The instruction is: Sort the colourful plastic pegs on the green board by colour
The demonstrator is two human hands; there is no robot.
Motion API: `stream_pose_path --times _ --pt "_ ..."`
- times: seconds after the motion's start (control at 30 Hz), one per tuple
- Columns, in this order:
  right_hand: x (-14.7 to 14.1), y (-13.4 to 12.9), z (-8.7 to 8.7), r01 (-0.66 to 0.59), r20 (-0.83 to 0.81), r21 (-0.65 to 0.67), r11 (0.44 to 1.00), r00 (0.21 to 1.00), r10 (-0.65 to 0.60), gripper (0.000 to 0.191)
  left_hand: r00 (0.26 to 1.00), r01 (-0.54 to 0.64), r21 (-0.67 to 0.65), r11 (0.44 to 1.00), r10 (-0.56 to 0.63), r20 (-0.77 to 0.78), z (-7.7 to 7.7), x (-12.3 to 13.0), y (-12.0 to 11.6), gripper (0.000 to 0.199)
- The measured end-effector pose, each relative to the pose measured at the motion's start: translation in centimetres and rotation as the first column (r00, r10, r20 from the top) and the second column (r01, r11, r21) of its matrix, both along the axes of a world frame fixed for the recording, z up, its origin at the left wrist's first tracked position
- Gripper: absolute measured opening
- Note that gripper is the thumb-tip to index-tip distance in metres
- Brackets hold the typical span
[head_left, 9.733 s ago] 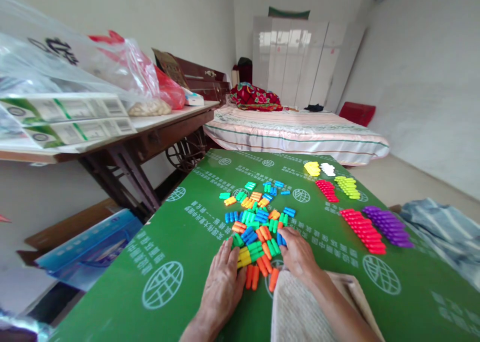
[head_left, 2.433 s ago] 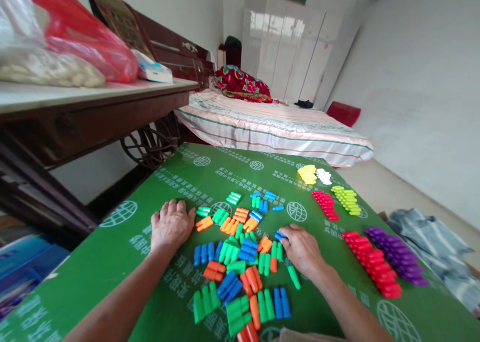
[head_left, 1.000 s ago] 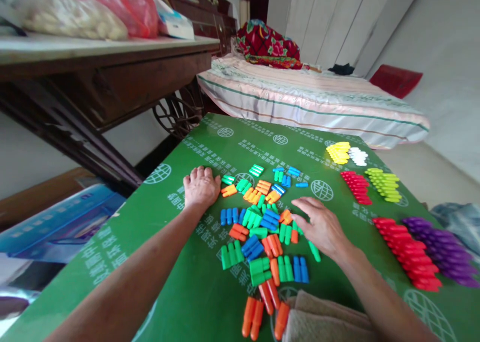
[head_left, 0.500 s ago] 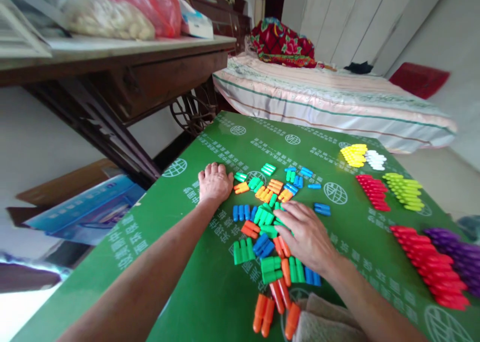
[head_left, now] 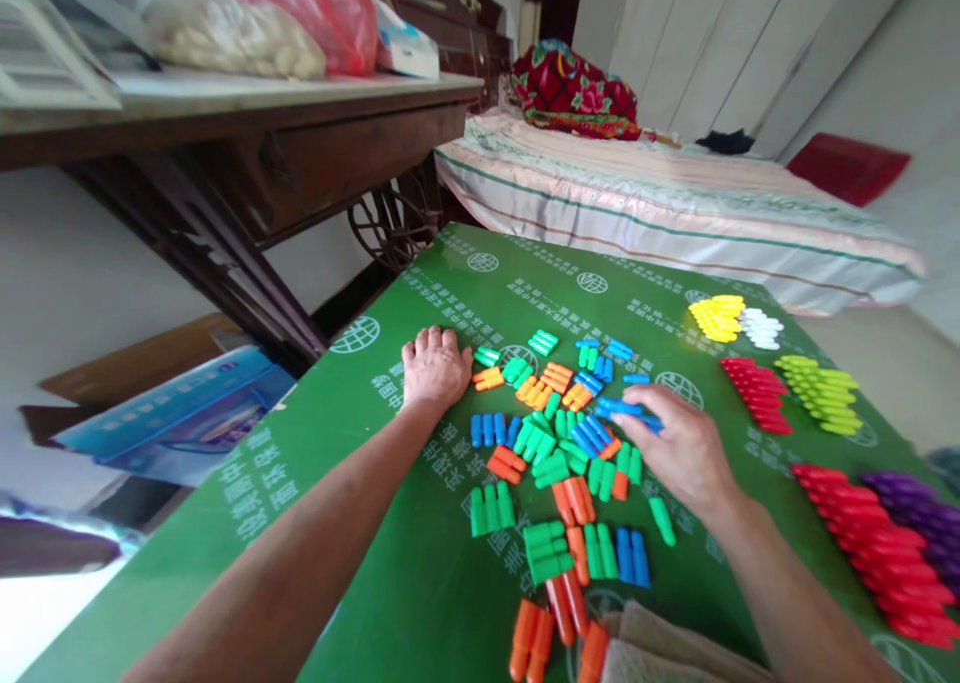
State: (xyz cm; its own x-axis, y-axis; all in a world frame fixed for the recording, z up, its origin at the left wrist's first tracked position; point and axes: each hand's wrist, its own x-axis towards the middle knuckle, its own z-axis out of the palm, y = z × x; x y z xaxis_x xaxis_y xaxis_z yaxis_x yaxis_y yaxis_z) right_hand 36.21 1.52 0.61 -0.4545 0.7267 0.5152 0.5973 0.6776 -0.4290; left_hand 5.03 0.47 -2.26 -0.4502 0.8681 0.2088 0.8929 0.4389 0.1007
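Observation:
My left hand [head_left: 436, 365] lies palm down on the green board, fingers out and holding nothing. Just right of its fingertips are a few green caps [head_left: 487, 357] and orange caps [head_left: 488, 379]. My right hand [head_left: 681, 445] is closed in a pinch between thumb and forefinger on a blue plastic cap [head_left: 618, 407], a short tube shape like a marker cap. Another blue piece shows under those fingers, partly hidden. Below and left of this hand lies a loose spread of green caps [head_left: 535, 437], blue caps [head_left: 589, 436] and orange caps [head_left: 574, 500], many side by side in small groups.
On the right of the green board [head_left: 390, 583] lie sorted rows: yellow [head_left: 716, 317], white [head_left: 760, 329], red [head_left: 874, 553], lime [head_left: 817, 393] and purple pieces [head_left: 911, 513]. A grey-brown cloth [head_left: 667, 648] is at the near edge. Behind stand a bed [head_left: 675, 203] and a wooden sewing table [head_left: 300, 163].
My right hand has moved right off the middle of the pile and closed on a blue cap. Caps it covered now show. The left hand has stayed put; the view has shifted slightly.

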Motion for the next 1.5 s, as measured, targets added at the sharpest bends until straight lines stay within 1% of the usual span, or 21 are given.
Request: stream_pose_path --times 0.07,0.1,0.2,0.27,0.3,0.37,0.43,0.5,0.57,0.63,0.7,0.73,0.8,0.9,1.0,1.07,1.17,1.3,1.5 --pt "2.0 2.7 -0.8 0.182 0.009 -0.021 0.983 0.983 -0.182 0.020 1.000 0.001 -0.001 1.000 -0.001 -0.004 0.0 0.0 0.0 0.048" --pt "2.9 3.9 -1.3 0.242 0.035 -0.036 0.970 0.970 -0.241 0.021 1.000 0.002 -0.001 1.000 -0.002 -0.006 0.0 0.0 0.0 0.047" --pt "5.3 6.6 -3.0 0.395 0.115 -0.026 0.918 0.914 -0.390 0.022 1.000 0.007 0.000 1.000 -0.007 -0.009 0.1 -0.1 0.1 0.048" --pt "6.3 7.5 -4.0 0.465 0.170 0.001 0.885 0.872 -0.459 0.021 1.000 0.006 0.002 1.000 -0.006 -0.008 0.1 -0.2 0.1 0.048" --pt "6.7 7.7 -4.5 0.482 0.196 0.008 0.876 0.859 -0.474 0.021 1.000 0.006 0.002 1.000 -0.006 -0.008 0.1 -0.2 0.1 0.049" --pt "7.3 7.6 -5.2 0.476 0.230 -0.001 0.879 0.856 -0.463 0.020 1.000 0.011 0.002 1.000 -0.011 -0.008 0.1 -0.3 0.1 0.049" --pt "7.6 7.3 -5.6 0.443 0.234 -0.027 0.896 0.874 -0.425 0.018 1.000 0.020 0.002 1.000 -0.019 -0.011 0.1 -0.4 0.1 0.049" --pt "7.7 6.8 -5.7 0.397 0.219 -0.054 0.916 0.900 -0.377 0.016 1.000 0.023 0.001 1.000 -0.023 -0.013 0.1 -0.5 0.2 0.049" --pt "7.5 6.4 -5.5 0.385 0.222 -0.067 0.921 0.905 -0.362 0.014 1.000 0.021 0.002 1.000 -0.021 -0.012 0.0 -0.6 0.2 0.051" --pt "7.2 6.2 -5.0 0.444 0.264 -0.062 0.894 0.871 -0.414 0.017 1.000 0.021 0.003 1.000 -0.021 -0.009 0.0 -0.7 0.3 0.052" --pt "6.7 6.2 -4.4 0.516 0.334 -0.054 0.855 0.816 -0.471 0.021 1.000 0.026 0.004 1.000 -0.026 -0.006 0.1 -0.8 0.4 0.052" --pt "6.4 6.4 -4.1 0.533 0.372 -0.059 0.844 0.796 -0.477 0.023 1.000 0.030 0.006 1.000 -0.030 -0.004 0.2 -0.8 0.4 0.052" --pt "5.8 7.2 -3.6 0.527 0.432 -0.087 0.845 0.785 -0.445 0.021 0.999 0.042 0.010 0.999 -0.042 -0.003 0.4 -0.9 0.4 0.053" --pt "5.0 9.2 -3.0 0.532 0.461 -0.141 0.835 0.782 -0.420 0.018 0.999 0.053 0.005 0.999 -0.053 -0.010 0.6 -1.1 0.3 0.057" --pt "4.3 11.9 -2.8 0.569 0.451 -0.173 0.804 0.771 -0.449 0.023 0.998 0.053 -0.003 0.999 -0.053 -0.027 0.6 -1.3 0.3 0.059" --pt "3.8 13.9 -2.8 0.573 0.439 -0.195 0.796 0.777 -0.451 0.026 0.997 0.060 0.007 0.998 -0.060 -0.039 0.6 -1.5 0.3 0.061" --pt "3.1 16.8 -2.8 0.564 0.420 -0.217 0.797 0.791 -0.445 0.030 0.997 0.059 0.012 0.998 -0.059 -0.045 0.7 -1.8 0.3 0.065" --pt "2.3 20.1 -3.1 0.563 0.399 -0.220 0.797 0.797 -0.453 0.033 0.997 0.058 -0.017 0.998 -0.059 -0.051 0.6 -2.2 0.2 0.072" --pt "1.9 23.6 -3.8 0.567 0.385 -0.231 0.791 0.799 -0.461 0.035 0.993 0.025 -0.045 0.999 -0.030 -0.113 0.2 -2.3 0.2 0.077"
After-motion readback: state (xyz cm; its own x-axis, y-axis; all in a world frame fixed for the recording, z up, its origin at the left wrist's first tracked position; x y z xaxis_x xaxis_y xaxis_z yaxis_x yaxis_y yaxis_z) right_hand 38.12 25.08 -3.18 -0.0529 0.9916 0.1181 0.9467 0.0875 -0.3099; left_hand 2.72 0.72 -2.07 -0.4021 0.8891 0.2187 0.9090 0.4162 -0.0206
